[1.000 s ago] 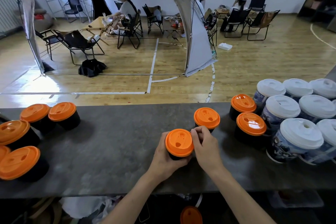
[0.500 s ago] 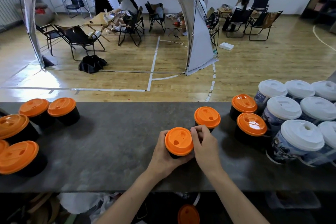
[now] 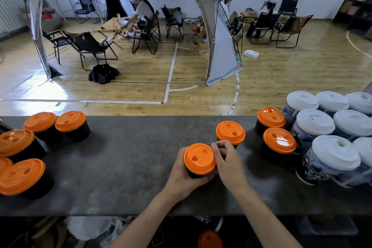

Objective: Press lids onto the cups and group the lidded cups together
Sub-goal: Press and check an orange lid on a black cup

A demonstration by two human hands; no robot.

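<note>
Hardly anything has moved since half a second back: your hands stay on the same cup near the middle of the counter [image 3: 124, 171], and only the view has shifted a touch.

Nearest you, below the counter's front edge, a loose lid [image 3: 210, 239] in orange is cut off by the bottom of the frame. The clutter around it is too dark to make out.

Your left hand [image 3: 181, 175] wraps the black cup [image 3: 194, 175] from the left with its fingers curled round the wall, so most of the cup is hidden. The orange lid [image 3: 199, 158] sits on top of it; you cannot tell whether it is fully seated. Your right hand [image 3: 228, 162] is curled at the lid's right rim, thumb and fingers bunched against the edge, the tips tucked out of sight.

Just behind your right knuckles stands a second cup [image 3: 230, 132] with an orange lid, its lower part hidden by that hand. Further right, a pair of lidded cups [image 3: 279, 140] in orange stands beside the white-lidded cups [image 3: 335, 152], a cluster cut off by the right edge.

Well apart on the left, the left group [image 3: 22, 176] of orange-lidded cups runs off the frame's edge, so its count is unclear.

Beyond the counter, people sit on folding chairs [image 3: 145, 34] on a wooden floor, too small to read in detail.
</note>
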